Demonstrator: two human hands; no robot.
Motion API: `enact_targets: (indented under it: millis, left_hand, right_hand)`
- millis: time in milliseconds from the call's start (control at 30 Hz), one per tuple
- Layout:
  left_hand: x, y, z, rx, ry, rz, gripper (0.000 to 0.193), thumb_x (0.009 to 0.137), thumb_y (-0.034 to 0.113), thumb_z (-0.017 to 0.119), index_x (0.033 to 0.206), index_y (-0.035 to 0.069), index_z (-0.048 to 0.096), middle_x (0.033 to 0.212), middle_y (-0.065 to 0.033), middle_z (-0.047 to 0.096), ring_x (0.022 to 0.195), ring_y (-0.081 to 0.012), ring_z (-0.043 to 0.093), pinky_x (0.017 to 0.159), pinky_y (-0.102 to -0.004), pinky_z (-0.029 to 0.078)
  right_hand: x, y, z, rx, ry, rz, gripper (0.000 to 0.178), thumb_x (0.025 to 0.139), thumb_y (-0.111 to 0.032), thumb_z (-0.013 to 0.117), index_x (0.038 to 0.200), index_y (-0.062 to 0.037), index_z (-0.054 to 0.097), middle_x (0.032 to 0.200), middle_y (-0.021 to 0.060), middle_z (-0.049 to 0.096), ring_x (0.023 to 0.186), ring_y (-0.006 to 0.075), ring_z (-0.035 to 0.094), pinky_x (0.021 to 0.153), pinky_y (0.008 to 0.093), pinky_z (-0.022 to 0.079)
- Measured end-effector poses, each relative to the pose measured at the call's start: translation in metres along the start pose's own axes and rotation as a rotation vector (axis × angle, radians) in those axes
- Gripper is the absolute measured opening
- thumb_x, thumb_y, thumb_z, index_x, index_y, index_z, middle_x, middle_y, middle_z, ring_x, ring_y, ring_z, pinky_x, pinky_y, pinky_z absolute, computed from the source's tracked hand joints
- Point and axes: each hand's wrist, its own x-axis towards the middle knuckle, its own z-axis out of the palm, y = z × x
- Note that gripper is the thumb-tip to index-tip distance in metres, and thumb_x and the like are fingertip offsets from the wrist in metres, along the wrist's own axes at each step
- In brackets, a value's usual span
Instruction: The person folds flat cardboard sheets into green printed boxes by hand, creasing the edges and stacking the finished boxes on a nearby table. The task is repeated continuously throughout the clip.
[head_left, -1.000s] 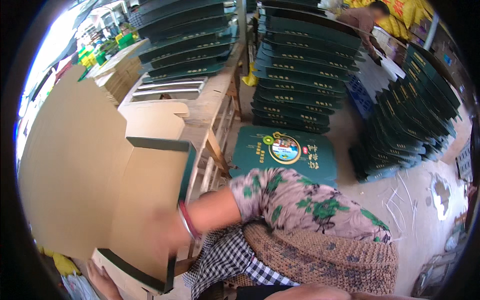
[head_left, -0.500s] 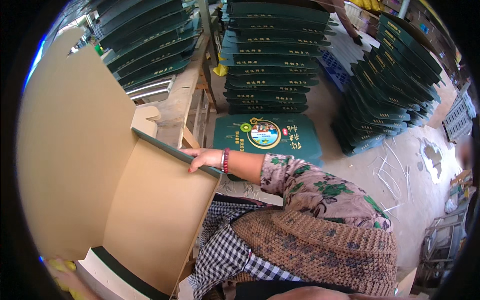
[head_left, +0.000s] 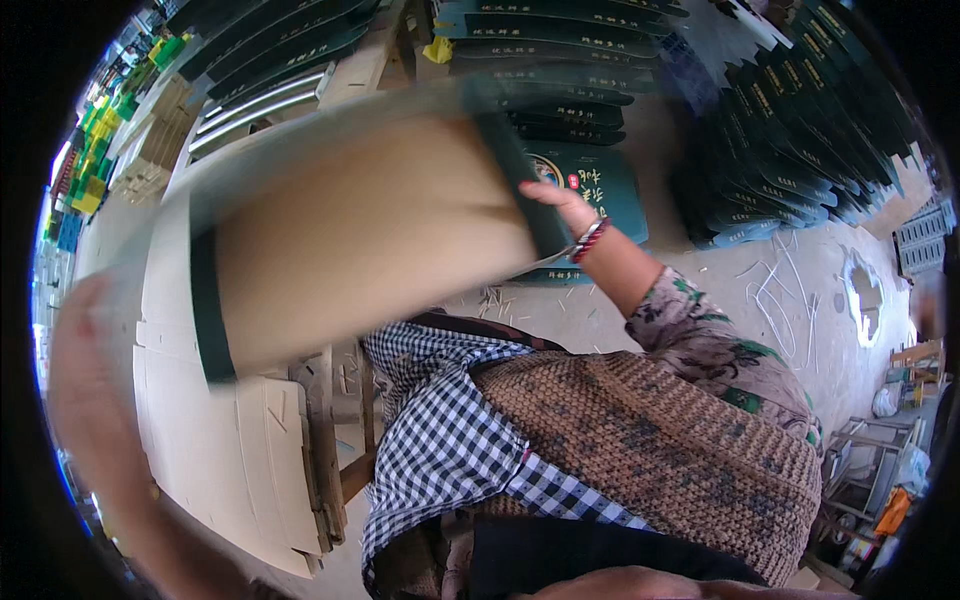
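A folded cardboard box [head_left: 370, 230], tan inside and dark green outside, hangs tilted in front of me, smeared by motion. My right hand [head_left: 562, 207] grips its dark green right end wall, the fingers partly hidden by the wall. A beaded bracelet circles that wrist. At the far left, my left hand [head_left: 85, 315] is beside the box's left side; its fingers are too blurred to show whether they touch it. Below the box lies a stack of flat pale cardboard [head_left: 215, 440] on a wooden support.
Tall stacks of green boxes stand at the back [head_left: 545, 50] and at the right [head_left: 800, 140]. A printed green box panel [head_left: 610, 195] lies on the floor behind my right hand. Plastic strips [head_left: 785, 300] litter the floor. A grey crate [head_left: 925, 240] is at the far right.
The box has swung up and toward the back, its large raised flap now turned away. My right hand moved right and up with it. My left hand rose from the lower left.
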Motion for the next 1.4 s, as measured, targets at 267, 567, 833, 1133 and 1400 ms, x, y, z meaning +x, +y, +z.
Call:
enact_targets:
  millis: [267,567,833,1133,1400]
  left_hand:
    - [-0.037,0.073,0.284,-0.200,-0.355,0.419,0.062,0.082,0.034,0.067,0.136,0.012,0.046,0.143,-0.0136,0.039,0.134,-0.0319,0.033,0.107,-0.0549,0.024]
    - [-0.033,0.073,0.364,-0.273,-0.822,0.426,0.058,0.087,0.029,0.062,0.139,0.013,0.042,0.150,-0.0156,0.031,0.139,-0.0338,0.028,0.110,-0.0540,0.023]
    - [-0.096,0.007,0.292,-0.429,-0.787,0.101,0.055,0.080,0.020,0.069,0.131,0.007,0.051,0.143,-0.0192,0.040,0.134,-0.0346,0.035,0.110,-0.0445,0.028]
    - [-0.342,-0.241,0.159,0.523,0.068,-1.110,0.055,0.090,0.029,0.059,0.132,-0.004,0.047,0.132,-0.0289,0.048,0.123,-0.0418,0.046,0.105,-0.0441,0.035]
    - [-0.397,-0.140,0.105,0.172,0.211,-1.339,0.054,0.088,0.027,0.060,0.129,-0.007,0.048,0.127,-0.0287,0.051,0.119,-0.0396,0.049,0.099,-0.0440,0.039]
  right_hand:
    - [-0.030,0.014,-0.182,-0.174,0.816,-0.099,0.057,0.087,-0.031,0.063,0.137,-0.0130,0.042,0.132,0.0099,0.052,0.119,0.0263,0.051,0.096,0.0429,0.044]
    - [-0.092,0.027,-0.267,-0.277,1.029,0.006,0.054,0.087,-0.036,0.063,0.134,-0.0153,0.045,0.133,0.0096,0.051,0.121,0.0278,0.050,0.095,0.0433,0.044]
    - [-0.221,0.174,-0.411,0.345,1.111,0.215,0.031,0.094,-0.038,0.048,0.090,-0.0088,0.057,0.061,0.0076,0.048,0.045,0.0212,0.038,0.042,0.0338,0.034]
    - [0.057,0.117,0.077,-0.962,-0.162,-0.197,0.022,0.092,-0.021,0.057,0.082,-0.0015,0.063,0.068,-0.0001,0.058,0.061,0.0080,0.054,0.056,0.0236,0.044]
    - [0.319,-0.009,0.258,-1.818,0.253,-1.130,0.083,0.071,-0.050,0.074,0.128,0.0031,0.045,0.125,0.0223,0.053,0.119,0.0336,0.050,0.102,0.0429,0.040]
